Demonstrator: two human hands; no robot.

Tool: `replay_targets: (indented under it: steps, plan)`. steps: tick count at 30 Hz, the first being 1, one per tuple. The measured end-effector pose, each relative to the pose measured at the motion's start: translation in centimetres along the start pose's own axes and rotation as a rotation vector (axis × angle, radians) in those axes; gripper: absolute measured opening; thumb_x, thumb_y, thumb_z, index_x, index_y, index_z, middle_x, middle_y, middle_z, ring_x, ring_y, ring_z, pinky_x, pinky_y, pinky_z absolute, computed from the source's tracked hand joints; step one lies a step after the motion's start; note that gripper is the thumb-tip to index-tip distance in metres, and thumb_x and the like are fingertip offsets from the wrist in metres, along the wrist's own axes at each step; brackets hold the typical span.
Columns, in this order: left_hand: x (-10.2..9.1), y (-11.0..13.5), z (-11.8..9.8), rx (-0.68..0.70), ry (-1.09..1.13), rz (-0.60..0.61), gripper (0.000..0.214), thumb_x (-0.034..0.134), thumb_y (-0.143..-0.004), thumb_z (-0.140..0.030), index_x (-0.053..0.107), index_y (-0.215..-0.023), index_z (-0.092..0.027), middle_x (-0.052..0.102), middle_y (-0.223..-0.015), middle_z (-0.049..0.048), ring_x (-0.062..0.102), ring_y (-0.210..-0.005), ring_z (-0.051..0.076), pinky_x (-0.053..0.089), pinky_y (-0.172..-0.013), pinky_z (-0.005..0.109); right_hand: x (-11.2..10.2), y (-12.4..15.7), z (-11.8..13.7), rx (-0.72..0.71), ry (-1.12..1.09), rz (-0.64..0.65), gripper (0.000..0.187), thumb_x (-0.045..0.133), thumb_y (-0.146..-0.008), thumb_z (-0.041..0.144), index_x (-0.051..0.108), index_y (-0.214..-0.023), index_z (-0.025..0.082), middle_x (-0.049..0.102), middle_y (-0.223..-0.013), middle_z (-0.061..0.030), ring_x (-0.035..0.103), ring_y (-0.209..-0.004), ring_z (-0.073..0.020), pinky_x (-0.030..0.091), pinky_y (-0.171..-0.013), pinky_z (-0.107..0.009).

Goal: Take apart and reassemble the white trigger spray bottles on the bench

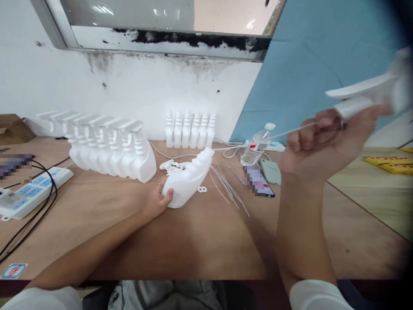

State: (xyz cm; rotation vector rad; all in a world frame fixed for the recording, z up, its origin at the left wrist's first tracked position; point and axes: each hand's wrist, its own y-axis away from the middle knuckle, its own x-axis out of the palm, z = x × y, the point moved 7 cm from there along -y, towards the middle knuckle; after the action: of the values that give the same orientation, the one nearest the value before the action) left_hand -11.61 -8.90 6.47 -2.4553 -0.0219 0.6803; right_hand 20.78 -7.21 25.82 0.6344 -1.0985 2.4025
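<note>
My left hand [158, 200] grips the lower body of a white spray bottle [187, 185], which tilts with its open neck up and to the right. Raised at the right, my right hand [329, 146] is closed around a white trigger sprayer head [358, 97], partly blurred. A thin dip tube [287, 132] runs from the sprayer head down-left toward the bottle's neck. I cannot tell whether its end is inside the neck. Loose white tubes [230, 187] lie on the table right of the bottle, near small white rings [202, 189]. White trigger parts [176, 165] lie behind the bottle.
A row of bottles with sprayer heads [111, 150] stands at the left; bottles without heads [190, 131] stand by the wall. Also around are a water bottle [256, 146], phones [259, 181], a power strip [41, 189] with black cables, and yellow pieces [392, 163] at the right.
</note>
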Motion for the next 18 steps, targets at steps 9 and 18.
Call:
replay_targets:
  steps: [9, 18]
  plan:
    - [-1.5, 0.0, 2.0, 0.132, -0.166, 0.004, 0.042, 0.051, -0.081, -0.038, 0.055, -0.119, -0.02, 0.064, -0.112, 0.0098, 0.06, -0.104, 0.027, 0.047, -0.094, 0.039, -0.1, 0.1, 0.1, 0.078, -0.235, -0.002, 0.058, 0.019, -0.1, 0.039, 0.057, -0.061, 0.018, 0.046, -0.056, 0.005, 0.019, -0.032, -0.0002, 0.009, -0.031, -0.019]
    - [-1.7, -0.1, 1.7, 0.093, -0.23, 0.032, 0.04, 0.048, -0.081, -0.041, 0.056, -0.114, -0.02, 0.065, -0.106, 0.0098, 0.061, -0.099, 0.026, 0.049, -0.089, 0.038, 0.6, -0.2, -1.9, 0.139, -0.114, 0.058, 0.05, 0.031, -0.098, 0.042, 0.047, -0.057, 0.017, 0.043, -0.054, 0.0055, 0.021, -0.031, -0.0008, 0.006, -0.031, -0.02]
